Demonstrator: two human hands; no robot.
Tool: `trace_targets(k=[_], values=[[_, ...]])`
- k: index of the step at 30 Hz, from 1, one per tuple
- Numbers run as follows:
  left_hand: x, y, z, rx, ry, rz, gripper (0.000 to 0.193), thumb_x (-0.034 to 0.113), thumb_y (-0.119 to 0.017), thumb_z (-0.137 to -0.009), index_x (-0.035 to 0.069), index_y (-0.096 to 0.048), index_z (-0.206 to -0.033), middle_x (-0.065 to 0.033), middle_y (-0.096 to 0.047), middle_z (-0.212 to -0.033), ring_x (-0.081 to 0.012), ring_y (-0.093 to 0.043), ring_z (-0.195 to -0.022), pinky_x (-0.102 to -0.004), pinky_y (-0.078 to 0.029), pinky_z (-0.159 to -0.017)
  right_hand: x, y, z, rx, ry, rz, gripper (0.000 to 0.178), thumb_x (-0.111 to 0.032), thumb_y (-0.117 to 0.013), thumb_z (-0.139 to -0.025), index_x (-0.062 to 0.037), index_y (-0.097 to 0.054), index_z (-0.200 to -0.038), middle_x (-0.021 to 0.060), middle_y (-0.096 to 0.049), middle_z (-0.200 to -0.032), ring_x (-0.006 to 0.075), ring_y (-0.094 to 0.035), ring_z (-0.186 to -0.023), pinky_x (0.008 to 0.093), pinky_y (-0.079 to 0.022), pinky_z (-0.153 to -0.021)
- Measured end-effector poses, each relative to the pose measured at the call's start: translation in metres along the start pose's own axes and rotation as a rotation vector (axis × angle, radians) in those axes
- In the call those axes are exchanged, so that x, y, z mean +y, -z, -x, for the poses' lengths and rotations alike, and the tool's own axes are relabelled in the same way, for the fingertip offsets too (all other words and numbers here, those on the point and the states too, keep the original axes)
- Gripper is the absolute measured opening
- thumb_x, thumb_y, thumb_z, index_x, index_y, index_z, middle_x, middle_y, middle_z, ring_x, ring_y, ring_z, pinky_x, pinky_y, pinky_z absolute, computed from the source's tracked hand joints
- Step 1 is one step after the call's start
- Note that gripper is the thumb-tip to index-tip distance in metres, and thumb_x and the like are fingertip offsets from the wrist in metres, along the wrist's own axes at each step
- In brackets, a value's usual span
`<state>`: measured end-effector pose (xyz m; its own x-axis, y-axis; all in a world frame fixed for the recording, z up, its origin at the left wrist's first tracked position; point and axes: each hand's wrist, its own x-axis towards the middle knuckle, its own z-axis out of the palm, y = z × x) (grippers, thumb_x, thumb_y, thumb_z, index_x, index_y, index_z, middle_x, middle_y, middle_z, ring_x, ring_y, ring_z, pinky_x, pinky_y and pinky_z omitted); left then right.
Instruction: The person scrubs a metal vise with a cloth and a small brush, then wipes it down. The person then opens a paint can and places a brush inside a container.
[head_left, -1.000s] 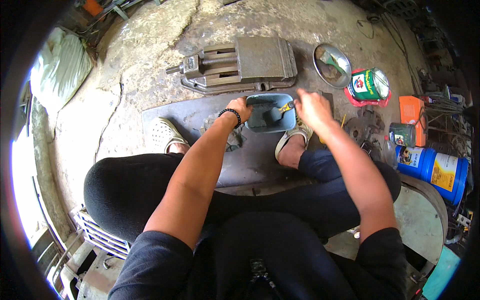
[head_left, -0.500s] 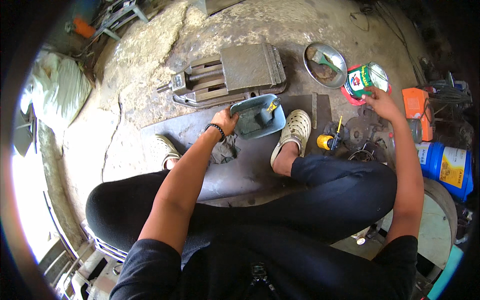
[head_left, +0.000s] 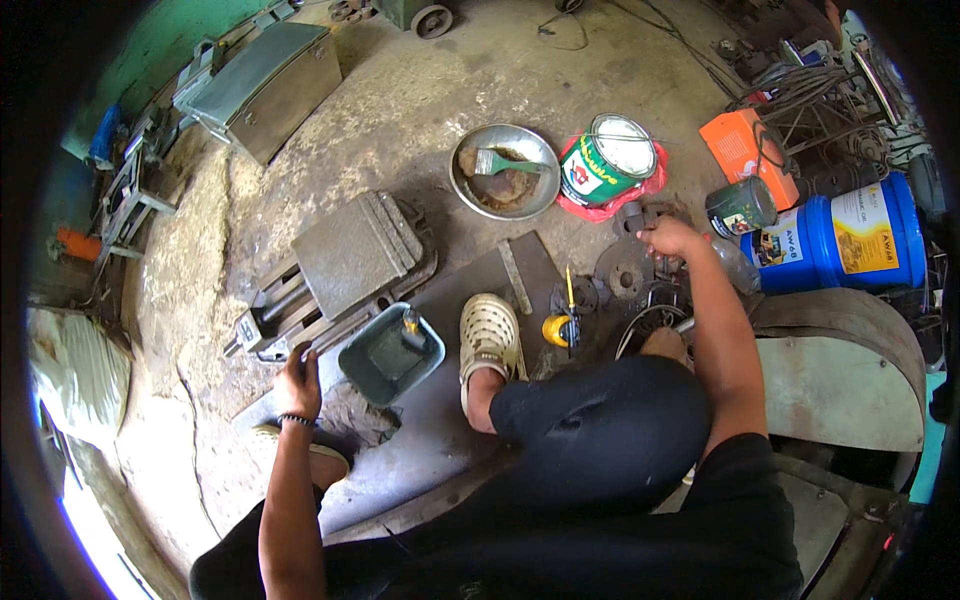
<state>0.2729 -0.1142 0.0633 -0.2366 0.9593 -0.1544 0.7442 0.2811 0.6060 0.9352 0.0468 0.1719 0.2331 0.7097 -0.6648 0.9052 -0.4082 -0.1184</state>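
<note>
My left hand (head_left: pixel 297 383) is open, fingers stretched out, just left of a grey-blue tub (head_left: pixel 372 372) and apart from it. In the tub a brush (head_left: pixel 413 327) leans in the far right corner. A crumpled grey rag (head_left: pixel 362 418) lies below the tub. To the right, my right hand (head_left: pixel 672 240) is over a cluster of dark metal parts (head_left: pixel 627 272), fingers curled together; what they grip, if anything, I cannot make out. A green paint can (head_left: pixel 592 172) stands on red plastic just beyond that hand, a thin rod across its top.
A machine vise (head_left: pixel 357 245) lies beyond the tub. A metal bowl (head_left: pixel 547 200) holds a green-handled brush (head_left: pixel 508 164). Near my shoe are a yellow tool (head_left: pixel 557 330) and a flat metal bar (head_left: pixel 515 278). Blue buckets (head_left: pixel 815 255), an orange box (head_left: pixel 740 150) and a dark can (head_left: pixel 740 207) stand right.
My left hand has let go of the tub and drawn away to its left. My right hand has moved from the paint can to the metal parts. The view has turned right.
</note>
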Motion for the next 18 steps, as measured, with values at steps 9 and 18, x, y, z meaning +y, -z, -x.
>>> trace_targets(k=[9,18], values=[[0.03,0.007,0.01,-0.033,-0.185,0.031,0.022,0.011,-0.057,-0.094,0.0,-0.064,-0.112,-0.0208,-0.07,-0.097,-0.0338,-0.069,-0.088,-0.0389,-0.053,-0.078,0.042,0.068,-0.128,0.875,-0.274,-0.398,0.065,-0.055,-0.046,-0.095,0.005,-0.07,-0.095,0.0225,-0.07,-0.092,0.037,-0.067,-0.089,0.0419,-0.052,-0.081],[0.086,-0.014,0.007,-0.076,-0.221,-0.02,0.02,0.003,-0.056,-0.09,0.001,-0.065,-0.109,-0.0203,-0.07,-0.094,-0.0346,-0.069,-0.086,-0.0405,-0.054,-0.077,-0.055,0.066,-0.15,0.79,0.219,0.356,0.029,-0.016,-0.059,-0.085,-0.0105,-0.067,-0.112,0.0211,-0.069,-0.103,0.0393,-0.066,-0.097,0.049,-0.053,-0.083]])
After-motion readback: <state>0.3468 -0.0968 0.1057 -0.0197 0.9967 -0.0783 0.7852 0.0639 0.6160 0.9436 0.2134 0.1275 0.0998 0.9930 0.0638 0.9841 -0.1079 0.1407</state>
